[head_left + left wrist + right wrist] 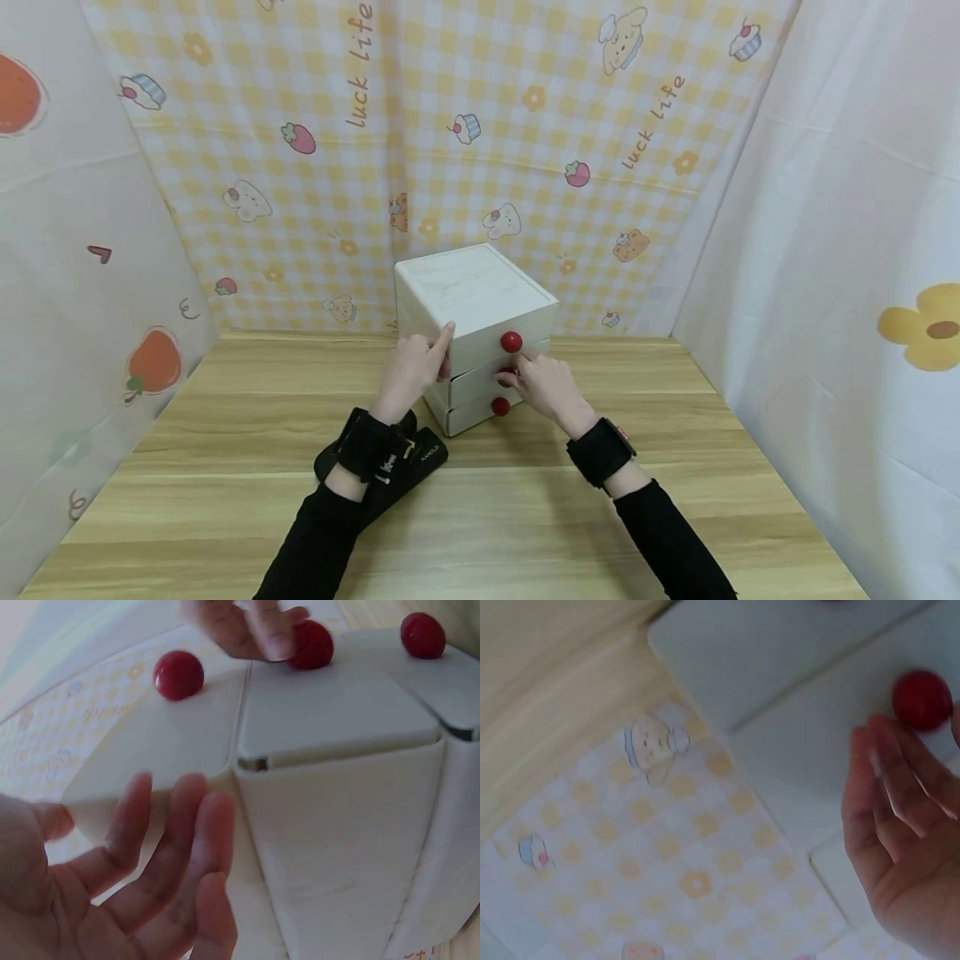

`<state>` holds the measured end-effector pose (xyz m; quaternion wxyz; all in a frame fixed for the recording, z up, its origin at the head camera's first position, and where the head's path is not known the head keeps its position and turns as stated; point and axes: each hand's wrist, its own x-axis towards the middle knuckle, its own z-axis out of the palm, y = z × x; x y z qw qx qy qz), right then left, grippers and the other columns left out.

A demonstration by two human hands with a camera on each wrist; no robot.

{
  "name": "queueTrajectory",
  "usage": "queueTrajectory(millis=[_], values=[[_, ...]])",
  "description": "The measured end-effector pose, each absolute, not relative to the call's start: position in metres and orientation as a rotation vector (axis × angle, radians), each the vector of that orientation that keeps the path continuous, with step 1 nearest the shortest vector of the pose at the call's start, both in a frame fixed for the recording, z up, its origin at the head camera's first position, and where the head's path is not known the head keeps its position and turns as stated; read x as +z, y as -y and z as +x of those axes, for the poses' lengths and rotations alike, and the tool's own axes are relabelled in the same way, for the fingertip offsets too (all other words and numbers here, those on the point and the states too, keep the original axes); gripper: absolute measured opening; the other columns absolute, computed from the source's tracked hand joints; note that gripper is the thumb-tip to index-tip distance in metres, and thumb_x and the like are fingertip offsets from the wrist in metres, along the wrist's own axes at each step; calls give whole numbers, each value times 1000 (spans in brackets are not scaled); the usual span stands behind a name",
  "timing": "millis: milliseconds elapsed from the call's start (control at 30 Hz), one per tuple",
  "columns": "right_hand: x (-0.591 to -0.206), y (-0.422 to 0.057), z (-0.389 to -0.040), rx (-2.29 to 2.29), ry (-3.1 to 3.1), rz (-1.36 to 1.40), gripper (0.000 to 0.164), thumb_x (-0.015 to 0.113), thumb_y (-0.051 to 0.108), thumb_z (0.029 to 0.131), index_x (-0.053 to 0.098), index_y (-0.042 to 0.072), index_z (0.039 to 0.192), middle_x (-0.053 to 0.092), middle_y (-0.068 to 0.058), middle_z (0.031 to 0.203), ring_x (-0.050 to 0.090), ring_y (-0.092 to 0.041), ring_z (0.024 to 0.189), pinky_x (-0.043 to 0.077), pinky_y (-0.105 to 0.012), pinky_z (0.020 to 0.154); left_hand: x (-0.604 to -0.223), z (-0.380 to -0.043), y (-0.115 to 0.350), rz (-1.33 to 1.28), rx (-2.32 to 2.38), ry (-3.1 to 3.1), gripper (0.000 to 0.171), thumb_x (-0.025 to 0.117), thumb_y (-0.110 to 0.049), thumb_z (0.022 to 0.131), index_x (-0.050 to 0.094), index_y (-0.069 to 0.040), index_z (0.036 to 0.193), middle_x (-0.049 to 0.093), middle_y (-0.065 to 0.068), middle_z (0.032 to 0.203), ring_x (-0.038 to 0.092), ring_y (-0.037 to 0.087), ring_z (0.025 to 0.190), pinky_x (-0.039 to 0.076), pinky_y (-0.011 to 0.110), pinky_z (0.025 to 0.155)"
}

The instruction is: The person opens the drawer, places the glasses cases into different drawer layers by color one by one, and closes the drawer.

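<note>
A white cabinet with three stacked drawers (pixel 480 292) stands on the table, turned at an angle. Each drawer front carries a round red knob, such as the top knob (pixel 512 342) and the bottom knob (pixel 500 407). My right hand (pixel 543 385) is at the middle knob (pixel 922 700), with its thumb and fingertips on either side of it. At the cabinet's left front edge, my left hand (pixel 411 371) rests with its fingers spread against the side of the top section (pixel 199 724). A narrow gap shows at the edge of the middle drawer (pixel 337 697).
A black case-like object (pixel 420 467) with small light lettering lies on the wooden table (pixel 525 533), partly under my left wrist. Behind the cabinet hangs a yellow checked curtain (pixel 315 225). White cloths (pixel 825 208) close off both sides.
</note>
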<state>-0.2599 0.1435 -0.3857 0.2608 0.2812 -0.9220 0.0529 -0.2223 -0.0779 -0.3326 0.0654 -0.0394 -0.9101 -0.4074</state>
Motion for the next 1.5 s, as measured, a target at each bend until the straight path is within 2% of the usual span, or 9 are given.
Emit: queueTrajectory(millis=[167, 333, 400, 467, 633, 833, 1033, 1267, 1500], values=[[-350, -166, -261, 259, 2603, 714, 27, 62, 30, 92, 61, 12, 72, 52, 2, 56, 45, -10, 48, 32, -25, 43, -345, -206, 68, -156, -1233, 2586, 61, 32, -40, 103, 66, -8, 64, 66, 5, 61, 54, 13, 53, 41, 29, 60], [-308, -190, -276, 344, 2681, 602, 36, 55, 32, 96, 59, 10, 68, 43, 2, 52, 36, -11, 45, 26, -24, 43, -357, -183, 51, -234, -1289, 2550, 51, 38, -31, 103, 65, -10, 64, 64, 4, 59, 50, 9, 49, 39, 26, 54], [-295, -195, -286, 392, 2749, 551, 40, 50, 35, 98, 61, 8, 72, 43, -1, 54, 37, -13, 46, 27, -25, 44, -363, -178, 44, -268, -1362, 2570, 48, 40, -31, 102, 66, -12, 66, 65, 3, 62, 51, 9, 52, 38, 24, 54], [-286, -197, -298, 470, 2831, 513, 42, 46, 39, 99, 67, 7, 82, 53, -4, 60, 44, -15, 51, 33, -27, 48, -370, -175, 37, -302, -1456, 2597, 45, 41, -32, 102, 69, -12, 72, 68, 7, 69, 58, 13, 58, 40, 24, 56], [-280, -197, -322, 703, 3033, 465, 54, 37, 53, 99, 69, 11, 105, 69, -11, 87, 63, -22, 79, 45, -32, 67, -395, -182, 22, -319, -1634, 2710, 44, 40, -33, 102, 70, -4, 92, 72, 16, 90, 68, 25, 77, 47, 26, 66], [-284, -191, -337, 872, 3118, 432, 61, 42, 56, 96, 67, 2, 112, 68, -9, 74, 66, -26, 78, 51, -34, 71, -424, -196, 8, -107, -1921, 2799, 51, 41, -39, 100, 66, 5, 99, 71, 20, 96, 69, 32, 83, 50, 29, 64], [-286, -189, -341, 970, 3139, 363, 61, 46, 54, 95, 61, 3, 125, 66, -7, 69, 67, -23, 72, 55, -36, 73, -444, -212, -3, 157, -2322, 2702, 59, 39, -48, 98, 54, 6, 117, 71, 21, 104, 72, 27, 86, 52, 25, 61], [-289, -186, -340, 1130, 3107, 349, 58, 49, 52, 94, 63, 3, 122, 64, -7, 65, 64, -19, 64, 54, -38, 71, -458, -228, -13, 295, -2532, 2483, 58, 31, -43, 102, 48, 7, 126, 66, 24, 115, 71, 29, 94, 53, 23, 60], [-290, -189, -340, 1127, 3108, 334, 56, 48, 51, 95, 68, 0, 108, 64, -7, 64, 64, -20, 65, 52, -33, 67, -462, -233, -19, 349, -2555, 2395, 52, 28, -38, 104, 51, 6, 120, 66, 23, 115, 71, 27, 93, 51, 19, 57]])
